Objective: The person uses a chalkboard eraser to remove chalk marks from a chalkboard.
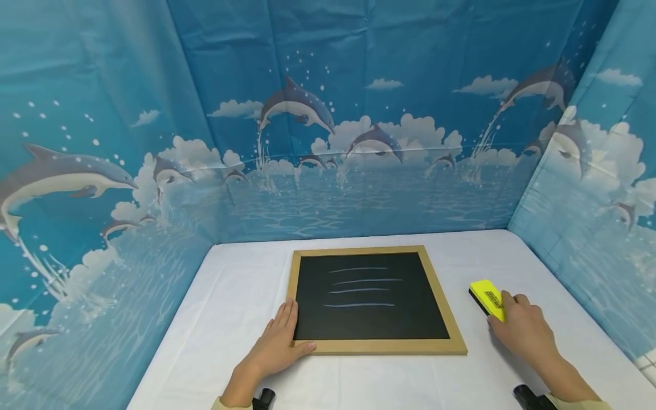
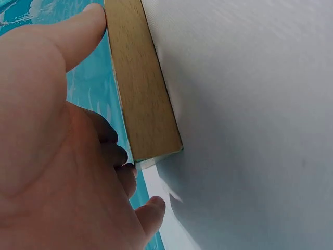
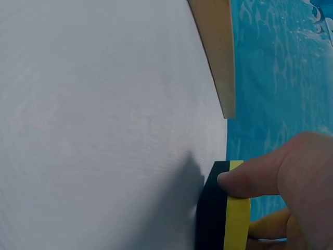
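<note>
A small blackboard [image 1: 369, 326] with a wooden frame [image 1: 379, 347] lies on the table, four-sided and flat, with several pale chalk-like strokes [image 1: 363, 289] across its dark surface. My left hand [image 1: 277, 341] rests at its lower left corner, fingers straight along the left side and thumb on the bottom bar. The left wrist view shows the thumb [image 2: 86, 31] against the frame [image 2: 143, 94]. Off to the board's right, my right hand [image 1: 528, 330] grips a yellow eraser [image 1: 487, 299] with a black underside. In the right wrist view, the thumb presses the eraser's [image 3: 238, 224] side, and its shadow falls on the cloth.
White cloth covers the table [image 1: 236, 285]. Blue curtains [image 1: 369, 193] printed with dolphins and clouds enclose it at the back, left and right. A black wrist device [image 1: 265, 397] shows by the left wrist, another [image 1: 530, 397] by the right.
</note>
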Demonstrator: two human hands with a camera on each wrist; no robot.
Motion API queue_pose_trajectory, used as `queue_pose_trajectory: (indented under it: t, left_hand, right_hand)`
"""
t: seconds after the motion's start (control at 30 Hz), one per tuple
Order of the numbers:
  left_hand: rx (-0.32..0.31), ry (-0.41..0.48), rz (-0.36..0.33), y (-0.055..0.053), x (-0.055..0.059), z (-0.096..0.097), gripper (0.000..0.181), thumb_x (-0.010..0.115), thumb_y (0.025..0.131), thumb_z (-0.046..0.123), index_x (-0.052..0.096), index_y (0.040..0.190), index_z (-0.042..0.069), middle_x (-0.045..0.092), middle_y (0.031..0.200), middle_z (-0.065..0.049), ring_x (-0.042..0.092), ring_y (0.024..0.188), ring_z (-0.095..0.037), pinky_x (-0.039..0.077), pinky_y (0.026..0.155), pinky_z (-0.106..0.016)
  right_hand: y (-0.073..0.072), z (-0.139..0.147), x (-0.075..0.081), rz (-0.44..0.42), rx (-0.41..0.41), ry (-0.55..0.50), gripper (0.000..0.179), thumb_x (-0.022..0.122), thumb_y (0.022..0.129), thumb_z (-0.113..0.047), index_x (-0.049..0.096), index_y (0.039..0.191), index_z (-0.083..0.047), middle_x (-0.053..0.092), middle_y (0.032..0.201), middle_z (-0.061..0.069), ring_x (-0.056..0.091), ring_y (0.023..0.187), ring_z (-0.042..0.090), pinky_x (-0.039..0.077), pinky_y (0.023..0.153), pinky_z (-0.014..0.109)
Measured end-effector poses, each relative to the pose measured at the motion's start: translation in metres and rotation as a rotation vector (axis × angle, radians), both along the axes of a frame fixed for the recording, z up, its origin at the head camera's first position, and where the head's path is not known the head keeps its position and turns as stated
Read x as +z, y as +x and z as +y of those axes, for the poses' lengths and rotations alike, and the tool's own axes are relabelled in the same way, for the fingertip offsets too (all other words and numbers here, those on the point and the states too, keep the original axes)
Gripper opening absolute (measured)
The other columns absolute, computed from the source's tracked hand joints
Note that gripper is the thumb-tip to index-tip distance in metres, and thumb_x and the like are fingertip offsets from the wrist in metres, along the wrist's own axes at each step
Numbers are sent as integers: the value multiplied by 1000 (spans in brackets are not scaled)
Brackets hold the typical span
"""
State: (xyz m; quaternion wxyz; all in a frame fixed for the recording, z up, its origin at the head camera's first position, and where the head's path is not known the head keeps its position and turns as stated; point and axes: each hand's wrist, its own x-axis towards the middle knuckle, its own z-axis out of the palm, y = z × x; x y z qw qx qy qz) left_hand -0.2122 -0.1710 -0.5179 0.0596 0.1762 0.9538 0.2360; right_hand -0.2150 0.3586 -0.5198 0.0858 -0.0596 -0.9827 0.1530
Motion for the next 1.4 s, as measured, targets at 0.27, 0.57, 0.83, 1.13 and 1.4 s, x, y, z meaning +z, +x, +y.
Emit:
queue_pose_trajectory:
  t: [0.27,0.57,0.83,1.13,1.4]
  left_hand:
    - [-4,-10,20,-3,-8,3,113,59,88,71,13,159,-4,4,166,-21,5,153,-39,17,114,-66]
    - [14,-7,8,-4,-5,3,116,61,87,71,11,159,-4,4,166,-21,3,153,-39,15,116,-63]
    - [12,-32,-1,-5,-4,3,117,59,87,74,10,159,-5,4,166,-21,4,153,-38,19,117,-59]
    - [-4,-39,-11,-7,-1,4,118,60,86,74,11,159,-5,4,166,-22,3,153,-39,20,117,-58]
    - [19,-67,-22,-9,-3,6,124,60,83,78,10,158,-7,2,166,-24,3,153,-38,19,116,-60]
  right_hand:
    - [0,1,7,-22,26,-20,74,75,81,-16,43,138,18,45,122,42,49,96,57,45,74,68]
    - [-8,-21,19,43,140,-62,67,81,73,-10,56,132,10,54,119,35,53,99,53,43,82,69]
    - [-12,-41,19,14,291,-135,68,82,81,-14,53,140,4,55,125,27,52,106,45,43,89,67]
    - [-18,-67,19,8,404,-84,63,80,82,-4,57,141,-3,59,127,19,53,108,39,47,90,62]
    - [-24,-84,23,8,479,-63,61,77,86,-1,57,144,-10,59,130,15,53,113,37,49,92,58]
